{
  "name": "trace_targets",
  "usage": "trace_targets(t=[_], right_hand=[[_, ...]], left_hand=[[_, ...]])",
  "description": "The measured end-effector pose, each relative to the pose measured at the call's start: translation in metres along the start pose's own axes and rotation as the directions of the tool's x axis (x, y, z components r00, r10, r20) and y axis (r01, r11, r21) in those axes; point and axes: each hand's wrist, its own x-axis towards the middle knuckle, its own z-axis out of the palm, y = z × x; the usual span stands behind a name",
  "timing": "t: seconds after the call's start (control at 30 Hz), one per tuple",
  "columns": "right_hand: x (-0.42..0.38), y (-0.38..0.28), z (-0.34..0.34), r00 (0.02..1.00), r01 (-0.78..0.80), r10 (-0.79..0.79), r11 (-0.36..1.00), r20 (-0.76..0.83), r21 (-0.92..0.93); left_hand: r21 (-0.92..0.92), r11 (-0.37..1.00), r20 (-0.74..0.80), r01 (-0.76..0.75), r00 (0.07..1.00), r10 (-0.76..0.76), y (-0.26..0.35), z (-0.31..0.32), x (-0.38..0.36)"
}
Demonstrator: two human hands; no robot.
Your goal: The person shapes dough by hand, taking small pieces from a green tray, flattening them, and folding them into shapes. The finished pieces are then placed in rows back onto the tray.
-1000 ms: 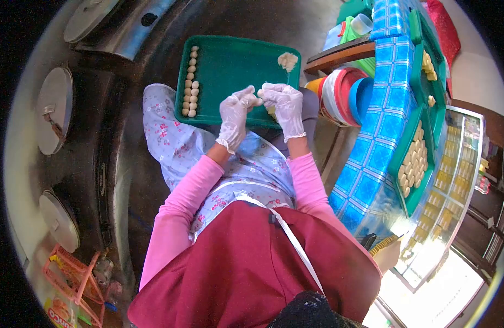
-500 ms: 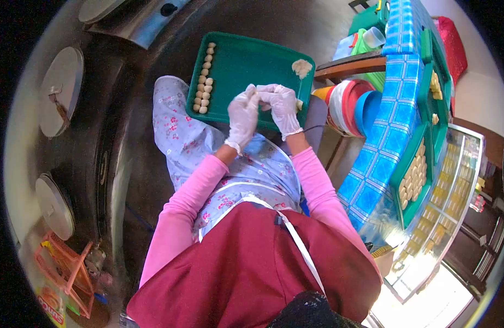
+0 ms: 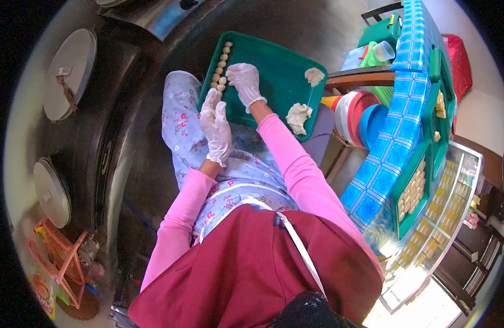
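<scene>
A green tray (image 3: 265, 65) lies above my lap, with several small pale dough balls (image 3: 223, 57) in rows along its left side. My right hand (image 3: 245, 83), in a thin white glove, is over the tray with its fingertips closed beside the upper end of the second row; what they hold is hidden. My left hand (image 3: 214, 127), gloved too, is at the tray's near left edge by the lower balls, its fingers extended and apart. On the tray's right side lie a flattened dough piece (image 3: 314, 77) and a bigger dough lump (image 3: 299, 118).
A blue checked tablecloth (image 3: 396, 131) covers a table at the right, bearing green trays, one with several dough pieces (image 3: 412, 192). Red and blue basins (image 3: 372, 124) stand beneath. Round lids (image 3: 71, 74) are at the left, an orange basket (image 3: 58, 257) at the lower left.
My hands have separated and moved left from the tray's middle. My right hand has reached the rows of balls, my left hand the tray's near left edge. The dough lump is now uncovered.
</scene>
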Motion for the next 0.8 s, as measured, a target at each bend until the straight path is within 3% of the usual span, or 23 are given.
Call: trace_targets(t=[0.07, 0.13, 0.17, 0.23, 0.3, 0.33, 0.4, 0.5, 0.57, 0.6, 0.63, 0.73, 0.8], right_hand=[[0.002, 0.009, 0.003, 0.989, 0.146, -0.146, 0.930, 0.025, -0.337], [0.000, -0.013, 0.002, 0.967, 0.250, -0.222, 0.751, 0.122, -0.612], [-0.004, -0.016, 0.001, 0.960, 0.259, -0.279, 0.851, 0.025, -0.456], [0.002, -0.013, -0.030, 0.963, 0.270, -0.247, 0.864, 0.109, -0.425], [-0.002, -0.029, -0.080, 0.938, 0.338, -0.295, 0.668, 0.181, -0.663], [-0.014, -0.046, -0.109, 0.911, 0.360, -0.342, 0.393, 0.229, -0.846], [-0.038, -0.058, -0.158, 0.932, 0.351, -0.170, 0.200, 0.320, -0.915], [-0.064, -0.038, -0.204, 0.916, 0.400, -0.023, 0.139, 0.401, -0.906], [-0.069, -0.026, -0.215, 0.930, 0.365, -0.040, 0.223, 0.366, -0.904], [-0.069, -0.024, -0.217, 0.935, 0.352, -0.051, 0.266, 0.351, -0.898], [-0.076, -0.040, -0.216, 0.936, 0.337, 0.030, 0.204, 0.350, -0.919], [-0.082, -0.062, -0.211, 0.913, 0.407, -0.016, 0.023, 0.407, -0.913], [-0.084, -0.048, -0.222, 0.913, 0.407, -0.095, 0.163, 0.396, -0.899]], left_hand=[[0.020, 1.000, -0.023, 0.003, 1.000, -0.002, -0.010, -0.005, -0.001], [0.093, 0.993, -0.012, 0.076, 0.997, -0.075, -0.013, -0.007, -0.001], [0.056, 0.990, 0.019, 0.131, 0.991, -0.132, -0.014, -0.007, -0.003], [-0.011, 0.971, 0.091, 0.240, 0.967, -0.238, -0.014, -0.003, -0.004], [0.019, 0.922, 0.192, 0.386, 0.904, -0.383, -0.004, 0.005, -0.008], [0.039, 0.889, 0.240, 0.456, 0.859, -0.452, -0.001, 0.010, -0.011], [0.061, 0.800, 0.374, 0.596, 0.730, -0.572, -0.006, 0.022, -0.016], [0.123, 0.641, 0.549, 0.758, 0.486, -0.680, -0.030, 0.054, -0.025], [0.172, 0.510, 0.638, 0.843, 0.299, -0.710, -0.041, 0.077, -0.030], [0.202, 0.443, 0.673, 0.874, 0.205, -0.711, -0.048, 0.089, -0.031], [0.235, 0.333, 0.619, 0.913, 0.123, -0.776, -0.059, 0.100, -0.033], [0.001, 0.233, 0.729, 0.972, 0.158, -0.665, -0.078, 0.116, -0.043], [-0.059, 0.197, 0.741, 0.979, 0.175, -0.648, -0.086, 0.124, -0.047]])
